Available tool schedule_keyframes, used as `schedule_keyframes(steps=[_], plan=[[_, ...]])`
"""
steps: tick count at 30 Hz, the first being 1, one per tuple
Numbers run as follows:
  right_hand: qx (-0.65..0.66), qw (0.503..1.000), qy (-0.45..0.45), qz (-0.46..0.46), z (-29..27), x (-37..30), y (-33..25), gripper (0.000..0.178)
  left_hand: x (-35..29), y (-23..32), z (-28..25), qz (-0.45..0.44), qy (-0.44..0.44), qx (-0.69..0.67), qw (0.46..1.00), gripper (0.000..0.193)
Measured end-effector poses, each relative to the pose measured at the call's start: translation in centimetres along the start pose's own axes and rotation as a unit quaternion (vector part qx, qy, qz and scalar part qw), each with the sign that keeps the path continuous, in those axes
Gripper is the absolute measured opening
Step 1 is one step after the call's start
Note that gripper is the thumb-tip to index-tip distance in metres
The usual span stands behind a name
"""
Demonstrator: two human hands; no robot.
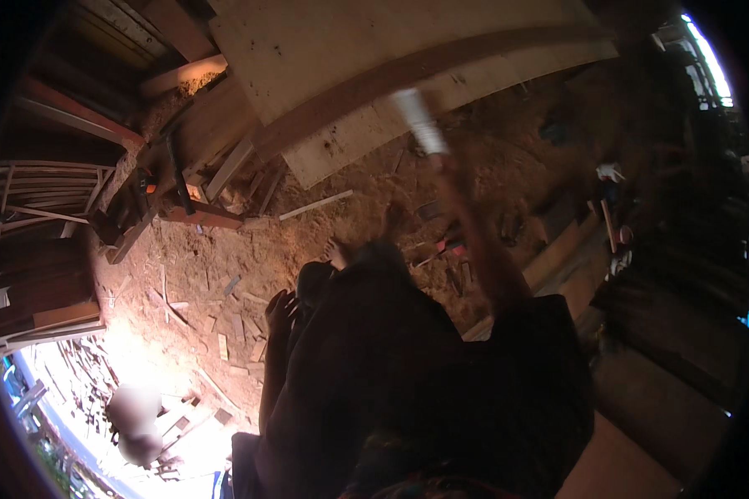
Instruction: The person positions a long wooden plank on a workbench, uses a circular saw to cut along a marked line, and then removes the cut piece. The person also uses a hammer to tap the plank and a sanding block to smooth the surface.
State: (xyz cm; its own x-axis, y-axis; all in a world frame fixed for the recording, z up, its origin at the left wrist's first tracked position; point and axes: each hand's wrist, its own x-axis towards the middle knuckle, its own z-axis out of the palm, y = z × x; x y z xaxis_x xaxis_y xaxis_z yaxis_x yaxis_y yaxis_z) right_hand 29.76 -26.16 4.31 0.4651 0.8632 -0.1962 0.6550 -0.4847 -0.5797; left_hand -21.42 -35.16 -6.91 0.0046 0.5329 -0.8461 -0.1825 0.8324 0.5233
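Note:
My right arm stretches forward, and my right hand grips a white, elongated thing smeared by motion, so its kind cannot be made out. The white thing is over the lower edge of a large pale wooden panel, close to a long brown wooden strip that crosses the panel. Whether it touches the wood does not show. My left hand hangs at my side by my left leg, holding nothing, its fingers apart.
Sawdust and wood offcuts cover the ground around my bare foot. A thin batten lies ahead. Boards are on the right. A wooden frame with a dark curved bar stands left, near stacked timber.

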Motion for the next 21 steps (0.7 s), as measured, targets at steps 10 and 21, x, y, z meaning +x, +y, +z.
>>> schedule_keyframes(steps=[10, 21], plan=[[-0.029, 0.986, -0.089, -0.135, 2.5, -4.8, -5.3, 0.032, 2.8, 2.6, 4.1, -0.002, -0.031, 0.074, 0.997, 0.043], [0.082, 0.967, 0.199, 0.138, -15.6, 9.7, 12.2, 0.038, -0.7, 11.4, 20.3, 0.203, -0.093, 0.21, 0.952, 0.039]])
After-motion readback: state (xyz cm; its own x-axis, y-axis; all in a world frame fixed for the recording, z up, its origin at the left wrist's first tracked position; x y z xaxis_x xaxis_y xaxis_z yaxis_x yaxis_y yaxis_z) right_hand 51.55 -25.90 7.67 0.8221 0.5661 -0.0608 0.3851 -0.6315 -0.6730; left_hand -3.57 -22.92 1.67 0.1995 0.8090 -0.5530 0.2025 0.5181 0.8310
